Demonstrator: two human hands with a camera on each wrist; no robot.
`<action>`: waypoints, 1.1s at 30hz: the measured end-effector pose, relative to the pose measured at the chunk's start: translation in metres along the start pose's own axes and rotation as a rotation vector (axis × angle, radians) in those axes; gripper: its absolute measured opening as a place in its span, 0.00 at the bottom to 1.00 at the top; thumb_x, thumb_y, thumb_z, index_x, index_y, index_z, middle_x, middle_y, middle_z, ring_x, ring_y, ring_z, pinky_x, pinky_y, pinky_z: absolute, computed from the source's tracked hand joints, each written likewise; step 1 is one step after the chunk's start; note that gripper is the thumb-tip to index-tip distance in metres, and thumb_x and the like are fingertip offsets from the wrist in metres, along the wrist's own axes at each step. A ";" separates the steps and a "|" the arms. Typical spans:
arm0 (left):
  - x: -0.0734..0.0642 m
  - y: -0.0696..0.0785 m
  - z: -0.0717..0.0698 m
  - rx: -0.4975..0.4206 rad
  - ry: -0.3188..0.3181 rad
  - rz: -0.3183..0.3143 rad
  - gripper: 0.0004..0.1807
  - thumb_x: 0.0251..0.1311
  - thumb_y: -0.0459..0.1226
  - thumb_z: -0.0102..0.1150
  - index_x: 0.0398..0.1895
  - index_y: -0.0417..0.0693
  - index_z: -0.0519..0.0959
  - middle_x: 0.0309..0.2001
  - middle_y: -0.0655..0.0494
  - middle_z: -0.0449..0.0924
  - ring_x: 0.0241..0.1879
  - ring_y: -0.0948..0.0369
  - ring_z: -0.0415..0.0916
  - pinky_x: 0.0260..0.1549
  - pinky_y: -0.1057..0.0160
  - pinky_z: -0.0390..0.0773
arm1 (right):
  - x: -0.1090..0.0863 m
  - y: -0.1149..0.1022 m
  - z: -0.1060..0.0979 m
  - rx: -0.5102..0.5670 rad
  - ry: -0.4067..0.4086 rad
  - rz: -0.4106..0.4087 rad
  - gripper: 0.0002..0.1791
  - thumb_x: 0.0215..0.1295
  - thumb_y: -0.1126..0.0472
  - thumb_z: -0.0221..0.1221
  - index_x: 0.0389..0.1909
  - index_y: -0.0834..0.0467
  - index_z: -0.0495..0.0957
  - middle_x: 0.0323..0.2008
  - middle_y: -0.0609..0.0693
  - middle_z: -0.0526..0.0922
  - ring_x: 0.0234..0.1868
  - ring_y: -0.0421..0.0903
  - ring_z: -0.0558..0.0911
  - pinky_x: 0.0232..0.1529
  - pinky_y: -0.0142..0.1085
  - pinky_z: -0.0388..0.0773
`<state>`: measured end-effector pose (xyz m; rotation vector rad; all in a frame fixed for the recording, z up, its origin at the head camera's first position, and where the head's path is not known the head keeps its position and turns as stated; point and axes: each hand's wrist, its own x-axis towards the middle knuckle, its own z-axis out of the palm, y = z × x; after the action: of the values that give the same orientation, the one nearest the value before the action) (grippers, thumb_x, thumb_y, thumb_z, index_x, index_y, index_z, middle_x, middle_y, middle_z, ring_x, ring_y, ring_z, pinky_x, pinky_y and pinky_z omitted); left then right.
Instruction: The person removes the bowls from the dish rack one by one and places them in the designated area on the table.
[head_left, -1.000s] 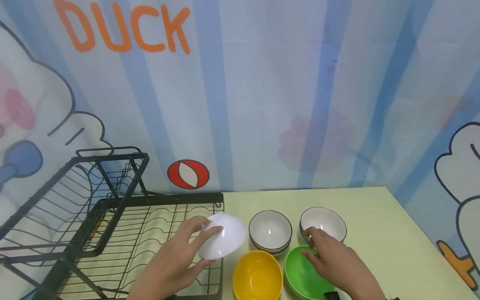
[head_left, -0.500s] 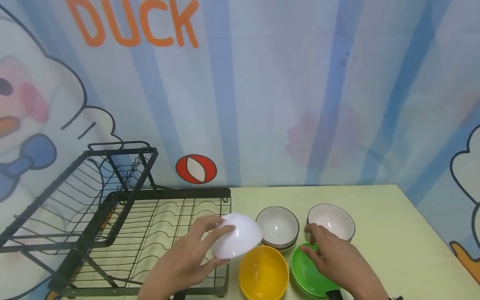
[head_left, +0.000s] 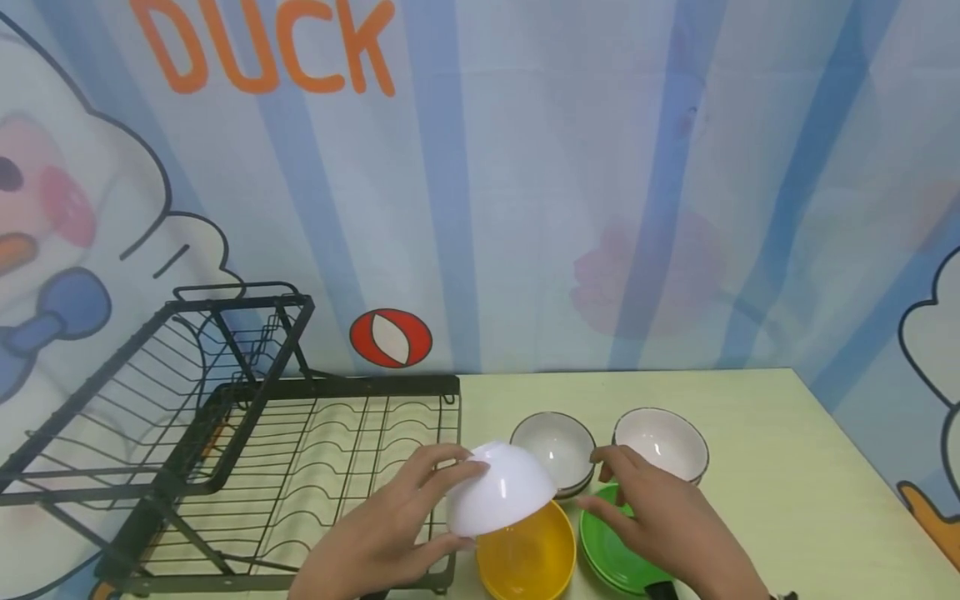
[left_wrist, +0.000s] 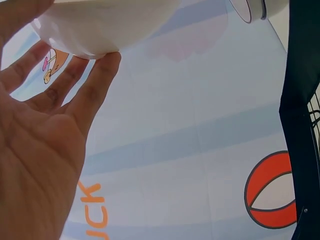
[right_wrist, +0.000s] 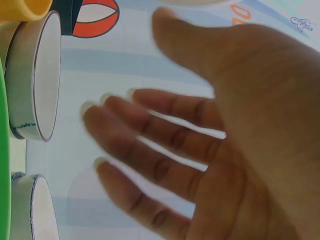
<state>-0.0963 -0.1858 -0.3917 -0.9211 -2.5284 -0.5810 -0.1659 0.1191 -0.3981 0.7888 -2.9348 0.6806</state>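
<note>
My left hand (head_left: 401, 521) grips a white bowl (head_left: 501, 490), tilted with its rounded outside toward me, above the near yellow bowl (head_left: 528, 554). In the left wrist view, fingertips press the bowl's underside (left_wrist: 105, 27) while the thumb lies along its side. My right hand (head_left: 656, 521) hovers over the green bowls (head_left: 618, 550), holding nothing; the right wrist view shows its fingers (right_wrist: 160, 167) spread and relaxed. Behind it are a stack of white bowls with dark rims (head_left: 553, 450) and another white dark-rimmed bowl (head_left: 662, 442).
A black wire dish rack (head_left: 300, 483) with a raised side basket (head_left: 142, 400) takes up the left of the pale yellow table (head_left: 772, 483). Behind the table hangs a striped blue cartoon curtain (head_left: 525, 192).
The head view shifted slightly at first. My left hand has carried the white bowl rightward, from over the rack's edge to over the yellow bowl. My right hand moved slightly left.
</note>
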 end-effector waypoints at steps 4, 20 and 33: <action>0.002 0.001 0.001 0.005 0.009 0.030 0.44 0.48 0.42 0.77 0.70 0.57 0.65 0.65 0.53 0.67 0.55 0.59 0.76 0.49 0.69 0.84 | 0.002 -0.005 -0.001 0.016 0.005 -0.025 0.25 0.62 0.31 0.57 0.52 0.42 0.75 0.46 0.35 0.82 0.36 0.31 0.81 0.33 0.28 0.79; 0.004 0.010 0.003 -0.040 -0.071 0.011 0.39 0.57 0.49 0.69 0.71 0.59 0.62 0.67 0.58 0.64 0.51 0.64 0.77 0.48 0.77 0.80 | 0.000 -0.011 0.000 -0.057 0.097 -0.240 0.12 0.62 0.53 0.66 0.45 0.45 0.78 0.43 0.36 0.83 0.34 0.33 0.82 0.31 0.26 0.78; 0.005 0.022 0.008 -0.101 -0.133 -0.097 0.37 0.61 0.54 0.63 0.72 0.68 0.60 0.67 0.63 0.63 0.48 0.65 0.76 0.43 0.77 0.82 | -0.003 -0.011 0.002 -0.049 0.105 -0.319 0.10 0.61 0.60 0.66 0.41 0.44 0.78 0.34 0.31 0.79 0.31 0.28 0.75 0.30 0.24 0.75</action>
<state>-0.0873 -0.1638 -0.3910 -0.9032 -2.6961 -0.7043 -0.1578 0.1110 -0.3954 1.1428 -2.6349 0.6001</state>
